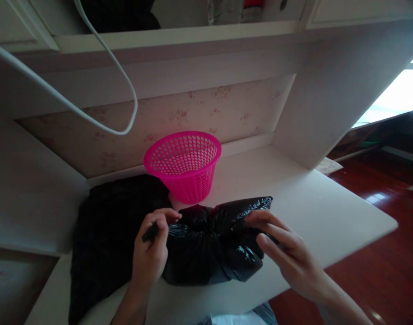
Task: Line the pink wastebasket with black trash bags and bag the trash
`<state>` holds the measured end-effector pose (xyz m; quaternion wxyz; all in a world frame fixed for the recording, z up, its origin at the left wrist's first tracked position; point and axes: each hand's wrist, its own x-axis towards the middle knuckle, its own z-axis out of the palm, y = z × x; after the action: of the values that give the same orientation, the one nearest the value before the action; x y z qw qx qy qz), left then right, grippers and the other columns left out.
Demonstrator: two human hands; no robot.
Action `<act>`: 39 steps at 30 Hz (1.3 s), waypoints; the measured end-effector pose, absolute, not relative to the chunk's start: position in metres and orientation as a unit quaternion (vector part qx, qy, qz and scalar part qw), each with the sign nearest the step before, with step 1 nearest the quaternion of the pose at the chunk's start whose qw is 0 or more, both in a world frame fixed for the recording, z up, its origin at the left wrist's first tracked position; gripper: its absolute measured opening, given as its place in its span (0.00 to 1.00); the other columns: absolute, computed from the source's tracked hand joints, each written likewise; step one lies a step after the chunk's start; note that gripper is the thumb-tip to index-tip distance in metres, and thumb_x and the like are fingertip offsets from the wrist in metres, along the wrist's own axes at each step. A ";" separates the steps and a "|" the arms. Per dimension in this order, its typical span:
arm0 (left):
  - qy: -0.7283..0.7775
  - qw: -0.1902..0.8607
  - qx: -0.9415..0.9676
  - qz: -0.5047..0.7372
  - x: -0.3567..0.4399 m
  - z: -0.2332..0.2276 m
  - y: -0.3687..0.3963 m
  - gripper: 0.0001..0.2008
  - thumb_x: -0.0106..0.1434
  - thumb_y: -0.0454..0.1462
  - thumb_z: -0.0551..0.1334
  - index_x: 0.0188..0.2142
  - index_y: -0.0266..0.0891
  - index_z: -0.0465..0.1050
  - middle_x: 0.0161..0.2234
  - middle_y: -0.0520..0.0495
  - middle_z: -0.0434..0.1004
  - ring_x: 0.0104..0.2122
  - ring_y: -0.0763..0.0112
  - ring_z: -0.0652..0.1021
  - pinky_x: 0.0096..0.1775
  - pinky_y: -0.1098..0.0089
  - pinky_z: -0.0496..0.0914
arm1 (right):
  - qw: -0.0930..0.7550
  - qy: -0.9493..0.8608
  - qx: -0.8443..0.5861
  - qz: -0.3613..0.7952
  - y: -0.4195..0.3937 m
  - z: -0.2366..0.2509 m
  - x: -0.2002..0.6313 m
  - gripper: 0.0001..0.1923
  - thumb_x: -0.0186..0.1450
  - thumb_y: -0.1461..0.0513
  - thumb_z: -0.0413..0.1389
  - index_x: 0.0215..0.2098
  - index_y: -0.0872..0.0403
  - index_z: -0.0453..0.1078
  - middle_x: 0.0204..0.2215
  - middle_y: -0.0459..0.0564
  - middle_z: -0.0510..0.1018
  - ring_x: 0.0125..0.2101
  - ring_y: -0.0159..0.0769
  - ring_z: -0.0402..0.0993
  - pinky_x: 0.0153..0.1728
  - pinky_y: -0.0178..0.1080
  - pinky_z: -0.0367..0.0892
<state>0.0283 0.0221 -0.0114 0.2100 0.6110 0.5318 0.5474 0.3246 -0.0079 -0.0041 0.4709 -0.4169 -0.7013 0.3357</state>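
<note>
Head view. We see a black bag (213,243) lying on the white counter (328,212), just in front of the pink basket (184,164), which stands upright at the back against the wallpapered wall. We take the bag as our landmark. It lies bunched and gathered at its top middle, which suggests both hands are drawing the film together there; resting it on the counter takes its weight off the hands.

Left hand (151,253): at the bag's left edge, wrist bent upward from below, fingers curled. Its grip is closed on a pinch of the black film, a small fold showing between thumb and forefinger.

Right hand (284,253): at the bag's right side, forearm entering from the lower right, fingers extended along the upper right of the bag and touching it. We cannot tell whether this grip pinches the film or only presses on it.

To the left of the bag and partly behind it, a dark cloth (108,234) lies spread over the counter and hangs off the near edge. Above the bag, well apart from it, a white cable (101,126) loops down from a shelf.
</note>
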 end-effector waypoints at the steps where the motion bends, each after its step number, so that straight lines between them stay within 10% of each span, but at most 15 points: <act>1: 0.495 0.244 0.620 0.558 0.038 -0.009 0.016 0.18 0.77 0.52 0.54 0.36 0.45 0.70 0.42 0.48 0.84 0.43 0.64 0.84 0.48 0.65 0.77 | 0.462 -0.726 -0.387 0.333 -0.004 0.004 0.313 0.09 0.78 0.59 0.54 0.45 0.49 0.78 0.50 0.51 0.77 0.50 0.35 0.76 0.49 0.34 0.73; 7: 0.436 0.378 0.626 0.525 0.076 -0.036 -0.011 0.12 0.77 0.49 0.59 0.49 0.46 0.70 0.49 0.46 0.82 0.49 0.66 0.82 0.51 0.68 0.76 | 0.439 -0.779 -0.261 0.364 0.015 0.036 0.262 0.09 0.78 0.63 0.52 0.43 0.54 0.74 0.50 0.53 0.77 0.51 0.32 0.76 0.55 0.34 0.71; 13: 0.448 0.380 0.601 0.542 0.075 -0.061 0.001 0.29 0.66 0.54 0.70 0.60 0.46 0.70 0.52 0.44 0.84 0.49 0.60 0.84 0.49 0.65 0.78 | 0.414 -0.788 -0.230 0.394 0.017 0.011 0.263 0.12 0.77 0.63 0.53 0.57 0.52 0.71 0.57 0.57 0.76 0.56 0.36 0.75 0.58 0.38 0.73; 17: 0.482 0.356 0.602 0.528 0.081 -0.066 0.010 0.16 0.73 0.50 0.64 0.43 0.41 0.81 0.39 0.45 0.87 0.41 0.60 0.85 0.45 0.64 0.78 | 0.449 -0.777 -0.317 0.307 0.014 -0.032 0.269 0.34 0.70 0.52 0.65 0.68 0.49 0.58 0.62 0.61 0.75 0.61 0.47 0.75 0.63 0.53 0.72; 21: 0.477 0.329 0.604 0.547 0.087 -0.078 0.013 0.16 0.76 0.46 0.59 0.40 0.40 0.80 0.39 0.43 0.86 0.41 0.61 0.84 0.47 0.64 0.76 | 0.331 -0.827 -0.423 0.167 0.014 -0.058 0.269 0.57 0.56 0.39 0.71 0.72 0.58 0.56 0.67 0.70 0.71 0.68 0.66 0.65 0.70 0.76 0.50; 31: 0.368 0.345 0.700 0.505 0.085 -0.058 0.004 0.07 0.73 0.33 0.59 0.44 0.45 0.75 0.39 0.50 0.78 0.40 0.68 0.79 0.45 0.70 0.74 | 0.234 -0.840 -0.465 0.150 0.017 -0.053 0.262 0.45 0.58 0.48 0.66 0.70 0.54 0.67 0.69 0.61 0.70 0.70 0.65 0.63 0.70 0.79 0.32; 39: 0.306 0.245 0.839 0.377 0.075 -0.013 -0.015 0.34 0.64 0.21 0.57 0.64 0.52 0.68 0.51 0.46 0.77 0.48 0.62 0.75 0.52 0.64 0.72 | 0.347 -0.842 -0.383 0.153 0.014 -0.073 0.251 0.26 0.74 0.55 0.55 0.69 0.46 0.66 0.63 0.49 0.78 0.67 0.45 0.70 0.76 0.62 0.23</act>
<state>0.0753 -0.0146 -0.0133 0.2452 0.8394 0.3057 0.3766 0.2512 0.0144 -0.0725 0.3466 -0.3832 -0.8424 0.1527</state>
